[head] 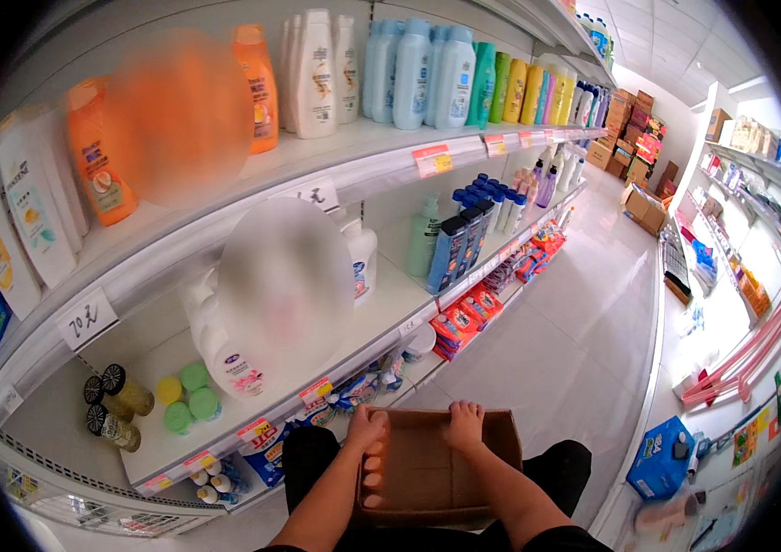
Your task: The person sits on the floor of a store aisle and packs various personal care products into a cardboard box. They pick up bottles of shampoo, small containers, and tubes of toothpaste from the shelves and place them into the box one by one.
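Observation:
An open cardboard box (432, 476) rests at the person's lap, between the knees. Along its left inner side stands a row of several orange-topped items, probably bottles. My left hand (367, 429) is at the box's far left corner, over the rim beside the row; whether it grips an item or the cardboard is not plain. My right hand (465, 426) lies over the far rim, fingers bent on the cardboard. On the upper shelf, orange shampoo bottles (263, 90) stand left of white bottles (314, 76) and light blue bottles (412, 74). A blurred patch hides part of the orange group.
The lower shelf (390, 310) holds white pump bottles (232, 352), green-lidded jars (203, 403) and dark-capped jars (114, 424). Red detergent bags (466, 317) lie underneath. A tiled aisle floor (570, 303) runs away towards stacked cartons (628, 131). A blue package (659, 459) stands at the right.

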Demonstrator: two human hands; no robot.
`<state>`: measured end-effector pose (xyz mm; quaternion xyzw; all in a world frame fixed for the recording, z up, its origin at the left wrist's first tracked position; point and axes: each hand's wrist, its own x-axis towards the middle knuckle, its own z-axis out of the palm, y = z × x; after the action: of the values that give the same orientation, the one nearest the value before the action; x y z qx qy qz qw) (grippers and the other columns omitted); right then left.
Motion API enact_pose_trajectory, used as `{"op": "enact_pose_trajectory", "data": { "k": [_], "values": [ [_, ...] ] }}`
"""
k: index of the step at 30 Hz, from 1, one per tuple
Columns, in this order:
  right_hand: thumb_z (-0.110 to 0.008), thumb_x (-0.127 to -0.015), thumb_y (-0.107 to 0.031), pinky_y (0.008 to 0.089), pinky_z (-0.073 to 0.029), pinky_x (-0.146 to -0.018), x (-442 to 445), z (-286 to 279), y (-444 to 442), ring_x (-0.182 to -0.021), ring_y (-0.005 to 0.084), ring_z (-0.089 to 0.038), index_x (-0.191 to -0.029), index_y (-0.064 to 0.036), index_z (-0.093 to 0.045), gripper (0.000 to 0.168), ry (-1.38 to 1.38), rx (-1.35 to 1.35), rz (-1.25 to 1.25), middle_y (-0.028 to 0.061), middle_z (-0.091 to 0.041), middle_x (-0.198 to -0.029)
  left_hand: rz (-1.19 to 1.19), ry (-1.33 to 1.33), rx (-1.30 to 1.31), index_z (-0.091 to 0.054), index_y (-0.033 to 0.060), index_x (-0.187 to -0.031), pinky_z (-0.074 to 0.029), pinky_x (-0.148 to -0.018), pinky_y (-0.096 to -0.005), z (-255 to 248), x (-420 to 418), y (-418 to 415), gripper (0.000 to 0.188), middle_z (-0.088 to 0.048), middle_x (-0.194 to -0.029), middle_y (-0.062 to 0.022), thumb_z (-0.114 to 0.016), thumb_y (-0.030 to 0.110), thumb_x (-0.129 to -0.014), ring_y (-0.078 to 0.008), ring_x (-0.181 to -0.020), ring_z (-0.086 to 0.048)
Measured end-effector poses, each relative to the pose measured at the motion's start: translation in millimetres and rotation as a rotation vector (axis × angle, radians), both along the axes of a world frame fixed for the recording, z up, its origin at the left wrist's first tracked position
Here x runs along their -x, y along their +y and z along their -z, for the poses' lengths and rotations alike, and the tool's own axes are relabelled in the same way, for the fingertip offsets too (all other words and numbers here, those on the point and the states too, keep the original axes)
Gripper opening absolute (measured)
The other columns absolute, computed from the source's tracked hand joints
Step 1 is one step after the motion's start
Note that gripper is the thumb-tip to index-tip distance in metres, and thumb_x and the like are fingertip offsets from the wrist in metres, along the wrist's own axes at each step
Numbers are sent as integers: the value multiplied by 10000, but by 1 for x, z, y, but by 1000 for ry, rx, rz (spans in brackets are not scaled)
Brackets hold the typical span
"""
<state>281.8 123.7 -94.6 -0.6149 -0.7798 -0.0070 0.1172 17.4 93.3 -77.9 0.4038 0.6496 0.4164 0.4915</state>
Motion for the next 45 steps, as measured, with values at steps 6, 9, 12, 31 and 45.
{"op": "enact_pose_trajectory", "data": {
  "k": [6,9,12,31,45],
  "values": [
    [-715,-741,-279,471,-428,-1019,-16,-47,50,-1170,364,-559,-1164,-44,-638,489,-54,560,-276,182,-636,-1171,-55,26,-70,-572,-25,-1114,-530,-781,-403,20,12,7,472,-663,-1045,-187,-680,351,-848,-296,-900,-663],
    [-680,-814,-243,447,-475,-985,-28,-95,93,-1101,398,-605,-1190,-10,-646,443,-33,460,-400,222,-649,-1183,-77,94,-53,-589,-8,-1092,-519,-819,-425,36,4,16,448,-671,-1034,-196,-667,360,-848,-343,-948,-656],
    [-645,-862,-181,470,-492,-931,16,-219,112,-1088,406,-607,-1160,-2,-642,348,191,126,-389,242,-641,-1130,-83,106,-17,-607,4,-1093,-507,-847,-443,39,5,15,435,-681,-1028,-192,-654,357,-843,-366,-988,-646],
    [-658,-871,-339,474,-350,-1108,102,-623,270,-1317,431,-437,-1404,-11,-466,655,100,-986,-257,271,-457,-1422,-111,-94,6,-667,41,-907,-533,-704,-399,21,0,22,252,-696,-781,-118,-639,284,-848,-296,-732,-677],
    [-731,-890,-407,408,-479,-907,106,-594,190,-1039,323,-607,-1301,52,-413,694,654,-1191,-320,236,-597,-1134,-56,101,-168,-644,85,-977,-511,-797,-400,58,8,31,285,-701,-916,-85,-601,361,-919,-276,-889,-666]
  ]
}}
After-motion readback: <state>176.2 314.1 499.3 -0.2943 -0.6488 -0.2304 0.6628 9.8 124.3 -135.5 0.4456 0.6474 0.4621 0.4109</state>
